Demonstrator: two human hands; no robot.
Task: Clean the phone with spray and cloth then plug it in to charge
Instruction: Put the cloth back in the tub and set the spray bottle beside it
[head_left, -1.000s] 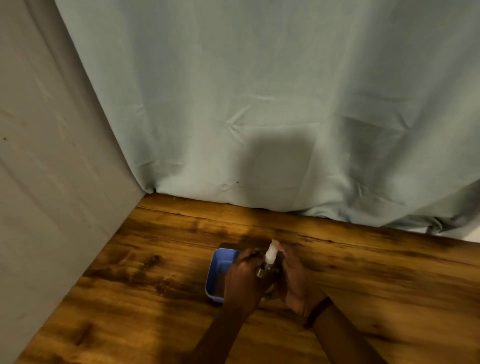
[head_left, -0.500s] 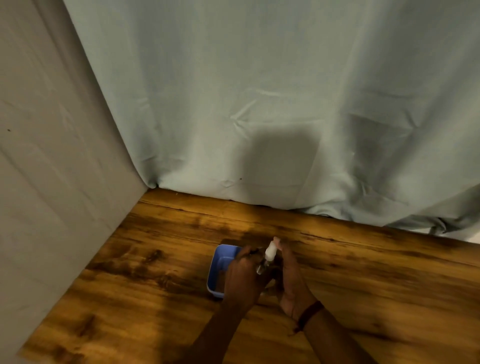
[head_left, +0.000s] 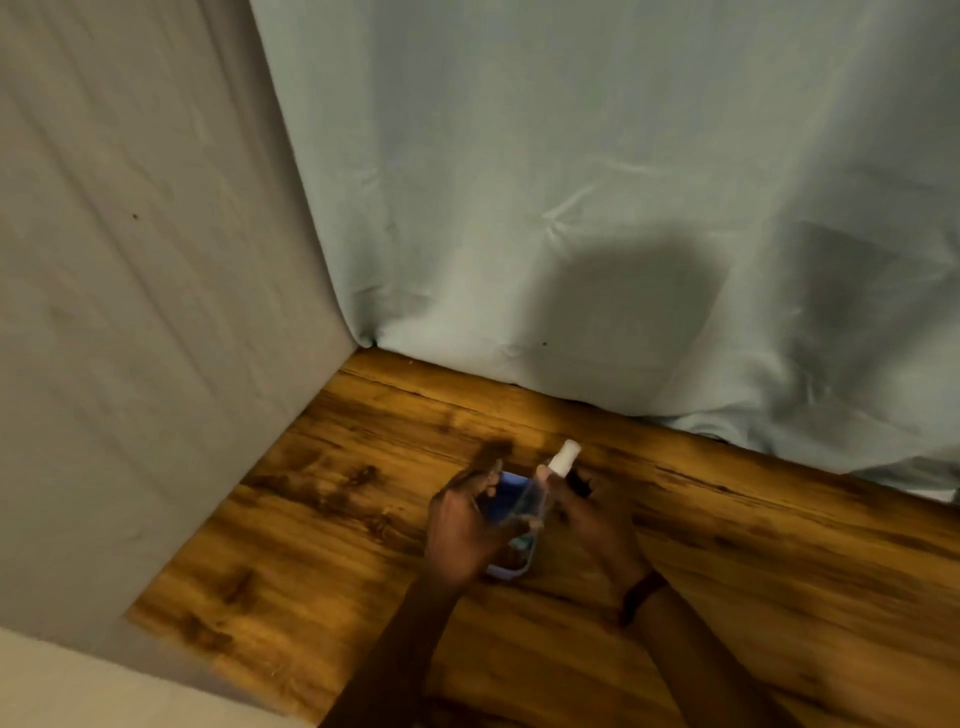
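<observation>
Pinching the spray bottle (head_left: 535, 501) at its neck w/ right hand (head_left: 592, 519), left hand (head_left: 465, 527) by its base (can't tell if gripping), person has prob. light, slick plastic, best held round the body.

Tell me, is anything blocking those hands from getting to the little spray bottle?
Nothing visible does. The spray bottle is already between both hands above the blue tray: the right hand pinches its neck, the left hand is by its base.
</observation>
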